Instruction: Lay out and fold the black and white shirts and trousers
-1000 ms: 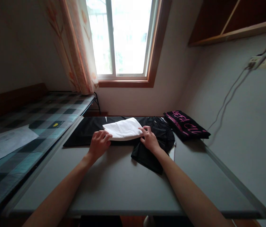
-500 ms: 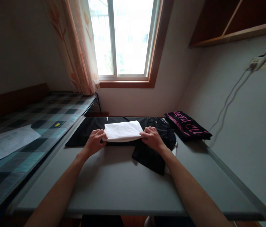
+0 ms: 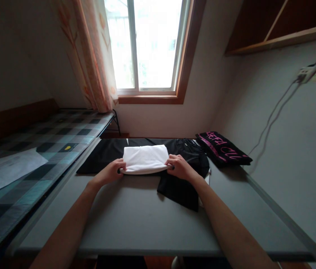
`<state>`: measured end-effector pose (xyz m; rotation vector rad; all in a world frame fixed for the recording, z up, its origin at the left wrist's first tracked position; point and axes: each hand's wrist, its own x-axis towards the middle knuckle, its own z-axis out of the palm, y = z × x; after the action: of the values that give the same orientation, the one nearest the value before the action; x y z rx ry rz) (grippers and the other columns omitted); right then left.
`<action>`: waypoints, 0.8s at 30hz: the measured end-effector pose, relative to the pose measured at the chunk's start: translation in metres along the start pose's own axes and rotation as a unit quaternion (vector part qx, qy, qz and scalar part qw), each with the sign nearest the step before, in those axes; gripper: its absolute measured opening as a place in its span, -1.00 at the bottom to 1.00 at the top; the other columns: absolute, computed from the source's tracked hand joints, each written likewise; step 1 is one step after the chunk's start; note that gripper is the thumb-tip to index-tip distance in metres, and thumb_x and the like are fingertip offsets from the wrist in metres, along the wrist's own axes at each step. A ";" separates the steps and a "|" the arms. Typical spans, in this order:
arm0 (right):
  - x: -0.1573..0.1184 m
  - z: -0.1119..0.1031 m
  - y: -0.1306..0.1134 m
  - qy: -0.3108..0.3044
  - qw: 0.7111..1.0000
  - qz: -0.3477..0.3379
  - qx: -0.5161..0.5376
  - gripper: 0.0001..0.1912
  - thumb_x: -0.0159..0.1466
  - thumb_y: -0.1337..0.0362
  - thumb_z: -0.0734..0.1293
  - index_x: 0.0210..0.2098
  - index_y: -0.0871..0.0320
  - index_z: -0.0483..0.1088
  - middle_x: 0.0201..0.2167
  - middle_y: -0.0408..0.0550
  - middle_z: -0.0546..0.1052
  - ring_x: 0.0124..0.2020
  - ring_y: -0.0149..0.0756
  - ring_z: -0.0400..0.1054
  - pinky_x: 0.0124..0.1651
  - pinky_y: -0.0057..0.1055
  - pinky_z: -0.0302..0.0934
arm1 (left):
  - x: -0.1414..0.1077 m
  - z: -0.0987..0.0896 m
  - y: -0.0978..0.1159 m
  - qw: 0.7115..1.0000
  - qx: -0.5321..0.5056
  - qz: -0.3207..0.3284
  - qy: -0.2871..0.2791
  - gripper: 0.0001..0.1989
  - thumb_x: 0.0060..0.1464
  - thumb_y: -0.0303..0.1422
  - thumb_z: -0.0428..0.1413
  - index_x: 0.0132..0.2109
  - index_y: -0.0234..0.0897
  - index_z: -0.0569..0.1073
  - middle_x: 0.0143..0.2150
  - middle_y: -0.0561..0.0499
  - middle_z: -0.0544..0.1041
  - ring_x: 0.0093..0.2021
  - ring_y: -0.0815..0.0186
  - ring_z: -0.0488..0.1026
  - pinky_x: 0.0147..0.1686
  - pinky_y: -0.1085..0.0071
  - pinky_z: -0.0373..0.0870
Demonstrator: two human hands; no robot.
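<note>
A white folded cloth (image 3: 146, 158) lies across a spread black garment (image 3: 110, 149), which looks like trousers. My left hand (image 3: 114, 169) grips the near left corner of the white cloth, fingers closed on it. At the near right corner, my right hand (image 3: 179, 166) pinches the same cloth. The near edge between the hands is rolled or folded and sags slightly. Small dark bits show at both ends of that edge, beside my fingers. Part of the black garment hangs forward beneath my right forearm, on the grey table.
A folded black garment with pink lettering (image 3: 223, 149) lies at the table's (image 3: 146, 220) right back corner. On the left stands a bed with a checked cover (image 3: 70, 127), papers (image 3: 17, 168) on it. Cables (image 3: 272, 112) run down the right wall. A cabinet (image 3: 281, 30) hangs above.
Both hands have moved slightly toward me, drawing the near edge of the white cloth with them. The forward part of the black garment has shifted a little nearer.
</note>
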<state>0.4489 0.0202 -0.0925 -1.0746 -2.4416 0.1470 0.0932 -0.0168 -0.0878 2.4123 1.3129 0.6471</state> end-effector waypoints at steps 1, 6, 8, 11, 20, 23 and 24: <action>0.000 -0.001 -0.001 -0.003 1.000 0.001 0.004 -0.84 0.05 0.42 0.37 -0.35 0.13 0.51 -0.34 -0.11 0.48 -0.31 -0.33 0.34 -0.09 -0.35 0.09 | -0.001 -0.001 0.001 1.000 -0.005 -0.004 -0.003 -0.89 -0.12 -0.55 0.07 -0.39 -0.28 0.42 -0.29 0.04 0.41 -0.24 0.32 0.37 -0.19 0.43 0.30; -0.001 -0.007 -0.002 -0.009 1.000 -0.004 0.015 -0.75 0.20 0.18 0.37 -0.55 0.16 0.44 -0.49 -0.16 0.40 -0.47 -0.43 0.24 -0.22 -0.41 0.04 | -0.003 -0.005 0.002 0.998 -0.045 -0.018 -0.025 -0.90 0.00 -0.32 0.18 -0.34 -0.26 0.50 -0.29 0.03 0.45 -0.26 0.31 0.41 -0.22 0.42 0.34; -0.001 -0.008 -0.003 -0.006 1.000 -0.009 0.016 -0.56 0.30 0.08 0.29 -0.64 0.16 0.38 -0.54 -0.16 0.38 -0.50 -0.44 0.20 -0.26 -0.42 0.01 | -0.001 -0.002 0.002 0.998 -0.054 -0.011 0.005 -0.80 0.09 -0.21 0.15 -0.33 -0.25 0.53 -0.29 0.01 0.46 -0.26 0.31 0.43 -0.21 0.40 0.37; 0.001 -0.004 -0.004 0.015 1.000 -0.007 -0.015 -0.44 0.37 0.03 0.19 -0.69 0.16 0.32 -0.59 -0.17 0.37 -0.51 -0.44 0.19 -0.19 -0.40 0.00 | 0.005 0.010 0.005 0.990 -0.012 -0.001 0.140 -0.71 0.23 -0.20 0.01 -0.21 -0.26 0.55 -0.12 -0.10 0.49 -0.07 0.23 0.44 -0.02 0.28 0.36; 0.022 0.003 -0.027 0.115 0.992 0.023 -0.055 -0.49 0.42 0.09 0.10 -0.53 0.15 0.45 -0.43 -0.05 0.52 -0.34 -0.34 0.34 -0.06 -0.34 0.04 | 0.012 0.043 0.005 0.986 0.156 -0.019 0.061 -0.52 0.30 -0.19 -0.12 0.30 -0.18 0.27 0.40 -0.17 0.11 0.38 0.07 0.05 0.26 0.02 0.09; 0.046 0.009 -0.040 0.089 0.996 0.007 -0.020 -0.57 0.41 0.08 0.12 -0.31 0.12 0.54 -0.19 0.01 0.57 -0.15 -0.28 0.40 0.00 -0.32 0.08 | 0.011 0.045 0.002 0.986 0.158 -0.036 0.033 -0.51 0.31 -0.18 -0.14 0.33 -0.07 0.21 0.42 -0.12 0.07 0.40 0.04 0.00 0.25 -0.04 0.08; 0.056 0.013 -0.045 0.073 0.997 0.006 -0.011 -0.58 0.41 0.06 0.12 -0.23 0.11 0.54 -0.12 0.01 0.56 -0.08 -0.26 0.39 0.04 -0.31 0.09 | 0.011 0.045 0.001 0.986 0.159 -0.038 0.031 -0.52 0.31 -0.18 -0.13 0.33 -0.03 0.20 0.43 -0.10 0.06 0.40 0.02 -0.02 0.25 -0.06 0.07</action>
<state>0.3803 0.0302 -0.0704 -1.0716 -2.3123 0.0438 0.1232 -0.0109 -0.1225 2.5890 1.6346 0.5279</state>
